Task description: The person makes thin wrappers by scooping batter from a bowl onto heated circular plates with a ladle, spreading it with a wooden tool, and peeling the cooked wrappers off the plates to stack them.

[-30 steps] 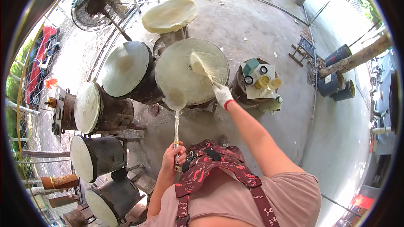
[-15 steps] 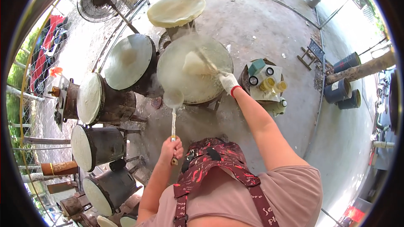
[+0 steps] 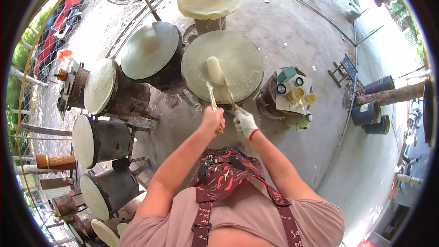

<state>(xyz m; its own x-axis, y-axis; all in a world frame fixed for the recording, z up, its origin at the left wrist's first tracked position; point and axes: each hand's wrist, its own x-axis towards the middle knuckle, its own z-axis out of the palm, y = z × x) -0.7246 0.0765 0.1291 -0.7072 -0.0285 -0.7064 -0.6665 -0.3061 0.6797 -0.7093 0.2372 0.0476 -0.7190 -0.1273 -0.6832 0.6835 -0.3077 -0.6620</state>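
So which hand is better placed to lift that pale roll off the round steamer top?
Probably the right hand: its thin stick already reaches the pale roll on the steamer top. The left hand grips a stick that looks to stop short.

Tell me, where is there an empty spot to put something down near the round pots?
The concrete floor is bare between the big round steamer and the little stool. Another free patch lies below the bottle stand. It is crowded on the left, where drums stand close together.
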